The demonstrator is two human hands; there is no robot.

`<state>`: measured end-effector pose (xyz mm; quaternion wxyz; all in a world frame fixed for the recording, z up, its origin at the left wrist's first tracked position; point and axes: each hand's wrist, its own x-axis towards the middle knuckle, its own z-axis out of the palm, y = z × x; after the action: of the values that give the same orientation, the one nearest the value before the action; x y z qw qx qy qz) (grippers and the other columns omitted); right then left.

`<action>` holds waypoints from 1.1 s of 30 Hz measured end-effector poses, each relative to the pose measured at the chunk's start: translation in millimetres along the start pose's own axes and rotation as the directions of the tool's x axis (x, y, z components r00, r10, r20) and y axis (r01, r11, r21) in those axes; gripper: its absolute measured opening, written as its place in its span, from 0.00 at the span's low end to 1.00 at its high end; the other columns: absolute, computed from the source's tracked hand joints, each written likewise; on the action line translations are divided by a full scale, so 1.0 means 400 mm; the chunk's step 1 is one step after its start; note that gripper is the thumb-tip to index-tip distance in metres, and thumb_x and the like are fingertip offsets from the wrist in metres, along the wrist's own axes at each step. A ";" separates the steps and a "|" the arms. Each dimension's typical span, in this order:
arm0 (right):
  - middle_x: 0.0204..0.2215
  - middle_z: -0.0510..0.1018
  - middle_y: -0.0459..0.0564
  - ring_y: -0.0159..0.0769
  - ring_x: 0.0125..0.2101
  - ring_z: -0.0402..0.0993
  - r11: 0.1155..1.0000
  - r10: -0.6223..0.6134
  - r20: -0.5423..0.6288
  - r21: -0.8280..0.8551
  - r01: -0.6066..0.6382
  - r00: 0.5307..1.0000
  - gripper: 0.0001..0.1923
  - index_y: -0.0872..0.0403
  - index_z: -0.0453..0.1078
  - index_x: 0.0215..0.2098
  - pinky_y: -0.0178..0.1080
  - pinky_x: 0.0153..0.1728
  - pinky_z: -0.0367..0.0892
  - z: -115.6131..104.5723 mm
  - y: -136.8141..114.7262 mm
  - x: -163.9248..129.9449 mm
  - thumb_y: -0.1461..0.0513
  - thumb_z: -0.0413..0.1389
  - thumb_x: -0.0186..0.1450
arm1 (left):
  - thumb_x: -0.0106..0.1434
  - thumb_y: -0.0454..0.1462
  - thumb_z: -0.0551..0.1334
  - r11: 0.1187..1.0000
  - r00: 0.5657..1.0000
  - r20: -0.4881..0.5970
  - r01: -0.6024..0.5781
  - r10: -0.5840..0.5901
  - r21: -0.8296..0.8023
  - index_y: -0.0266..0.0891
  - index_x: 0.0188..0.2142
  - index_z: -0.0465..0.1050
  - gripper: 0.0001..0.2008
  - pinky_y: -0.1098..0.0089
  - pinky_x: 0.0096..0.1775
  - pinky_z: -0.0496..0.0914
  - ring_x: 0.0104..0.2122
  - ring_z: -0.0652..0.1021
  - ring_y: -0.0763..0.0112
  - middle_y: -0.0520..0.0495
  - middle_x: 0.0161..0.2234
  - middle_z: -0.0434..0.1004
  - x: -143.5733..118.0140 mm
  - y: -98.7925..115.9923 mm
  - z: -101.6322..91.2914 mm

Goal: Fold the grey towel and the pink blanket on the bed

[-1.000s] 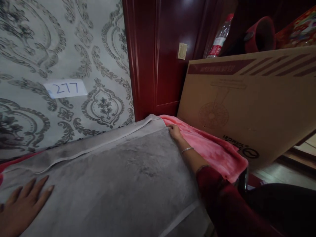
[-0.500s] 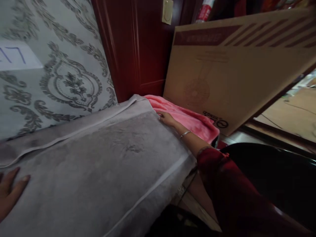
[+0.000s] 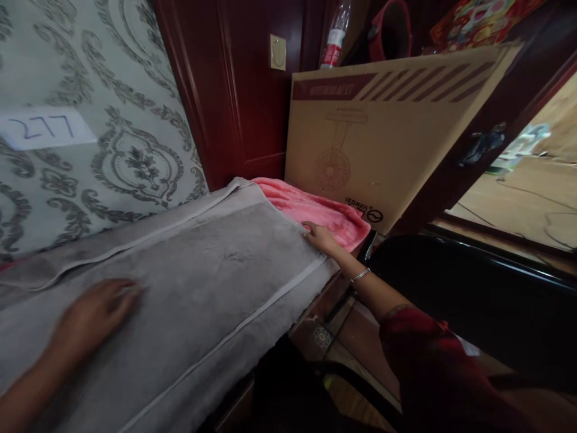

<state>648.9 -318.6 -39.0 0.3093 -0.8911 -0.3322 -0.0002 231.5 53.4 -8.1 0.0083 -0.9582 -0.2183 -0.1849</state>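
A grey plush blanket [image 3: 211,276] with pale trim lines lies spread over a long flat surface, its far side rumpled against the wall. My left hand [image 3: 97,316], somewhat blurred, is over the left part of it, fingers stretched out and holding nothing. At the right end, my right hand [image 3: 321,238] has its fingers bent over the blanket's edge and closed on it. A pink plush cloth [image 3: 311,207] lies bunched just beyond that hand. Part of the right fingertips is hidden by the hand itself.
A large cardboard box [image 3: 383,144] stands behind the pink cloth, with a plastic bottle [image 3: 333,48] above its top edge. A black chair [image 3: 473,294] is close on the right. Patterned wallpaper [image 3: 139,162] with a paper marked 277 [image 3: 49,128] borders the left.
My left hand has moved right and farther in over the blanket. My right hand stays at the blanket's right edge, now nearer the front corner. The view has shifted.
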 end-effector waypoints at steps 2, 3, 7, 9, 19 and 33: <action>0.52 0.79 0.56 0.42 0.49 0.77 1.000 0.016 -0.010 -0.005 -0.016 1.000 0.25 0.54 0.69 0.60 0.40 0.50 0.69 0.004 0.005 -0.007 0.66 0.56 0.64 | 0.66 0.51 0.51 0.972 0.974 0.103 -0.185 0.201 -0.148 0.40 0.40 0.70 0.19 0.60 0.44 0.71 0.41 0.76 0.59 0.44 0.42 0.75 -0.002 0.179 -0.005; 0.51 0.79 0.56 0.42 0.48 0.77 1.000 0.026 -0.014 -0.006 -0.026 1.000 0.24 0.55 0.70 0.59 0.39 0.50 0.69 0.007 0.009 -0.009 0.67 0.56 0.64 | 0.65 0.51 0.53 0.943 0.942 0.142 -0.275 0.303 -0.189 0.40 0.39 0.70 0.18 0.61 0.43 0.72 0.40 0.76 0.60 0.44 0.40 0.75 -0.006 0.258 -0.002; 0.51 0.79 0.57 0.39 0.47 0.77 0.998 0.055 -0.036 0.005 -0.055 0.998 0.22 0.57 0.72 0.56 0.39 0.50 0.69 0.015 0.031 -0.017 0.69 0.54 0.64 | 0.66 0.43 0.56 0.890 0.875 0.179 -0.424 0.450 -0.167 0.39 0.37 0.68 0.10 0.60 0.40 0.71 0.37 0.75 0.61 0.43 0.38 0.74 -0.037 0.433 0.030; 0.50 0.80 0.57 0.39 0.47 0.77 0.998 0.053 -0.044 0.019 -0.052 0.998 0.21 0.58 0.72 0.56 0.38 0.49 0.69 0.016 0.039 -0.020 0.69 0.53 0.64 | 0.67 0.40 0.55 0.880 0.862 0.180 -0.456 0.474 -0.134 0.39 0.36 0.68 0.07 0.60 0.39 0.71 0.35 0.75 0.61 0.43 0.36 0.73 -0.049 0.450 0.041; 0.46 0.82 0.56 0.38 0.43 0.79 0.999 0.033 -0.076 0.043 -0.030 0.997 0.19 0.59 0.75 0.52 0.38 0.47 0.70 0.013 0.052 -0.030 0.68 0.53 0.64 | 0.62 0.25 0.50 0.835 0.831 0.183 -0.546 0.526 0.077 0.38 0.35 0.68 0.11 0.63 0.35 0.69 0.34 0.74 0.61 0.43 0.33 0.74 -0.068 0.474 0.070; 0.46 0.82 0.56 0.41 0.44 0.78 0.993 0.044 -0.135 -0.102 -0.058 0.990 0.19 0.56 0.74 0.53 0.39 0.46 0.70 0.028 0.066 -0.082 0.65 0.51 0.67 | 0.62 0.23 0.50 0.761 0.769 0.072 -0.640 0.636 0.105 0.39 0.35 0.67 0.13 0.67 0.30 0.65 0.31 0.72 0.65 0.46 0.32 0.73 -0.114 0.454 0.112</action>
<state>636.6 -347.1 -69.4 0.2832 -0.9123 -0.2876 -0.0691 285.5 -125.3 -54.3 0.1262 -0.9757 0.1092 -0.1417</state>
